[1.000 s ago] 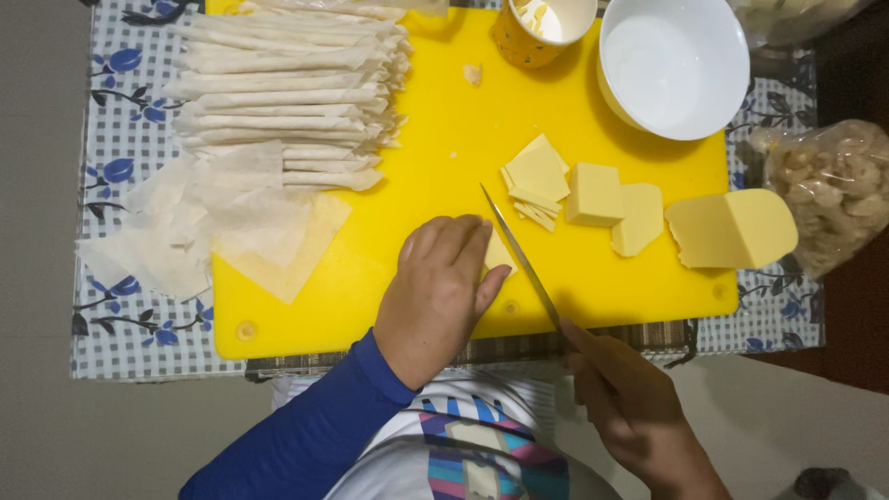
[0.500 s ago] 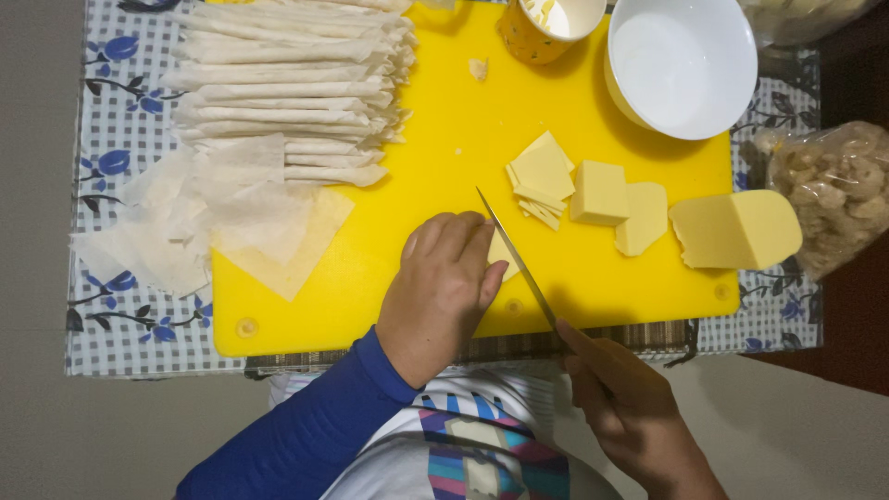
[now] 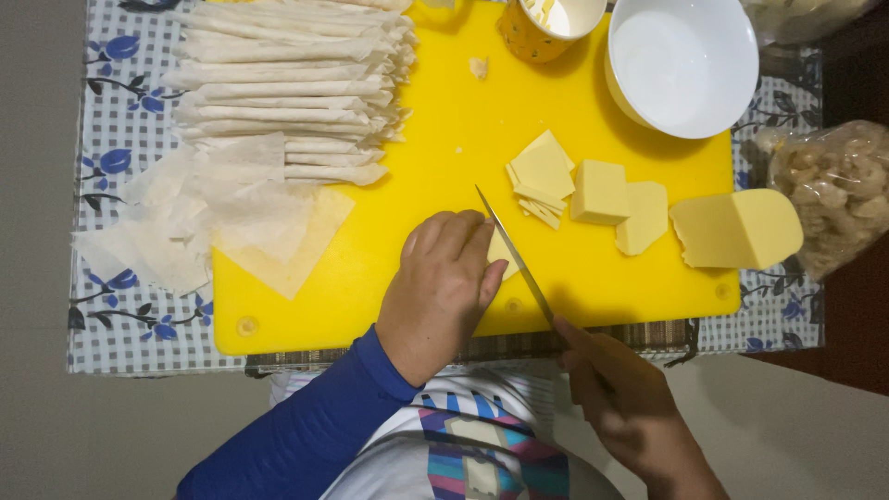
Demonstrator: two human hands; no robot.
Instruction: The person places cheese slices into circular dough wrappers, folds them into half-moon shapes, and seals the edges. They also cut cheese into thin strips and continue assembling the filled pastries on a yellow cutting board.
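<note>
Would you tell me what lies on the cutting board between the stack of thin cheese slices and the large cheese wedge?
In the head view, two thick cheese pieces lie between the thin slices and the large wedge, side by side on the yellow board.

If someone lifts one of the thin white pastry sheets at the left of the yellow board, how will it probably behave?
The loose pastry sheets look very thin and crumpled, so one would probably hang floppy and weigh little. Their ragged edges suggest that they may tear easily. They overlap, hanging over the cutting board, so neighbours might drag along.
</note>
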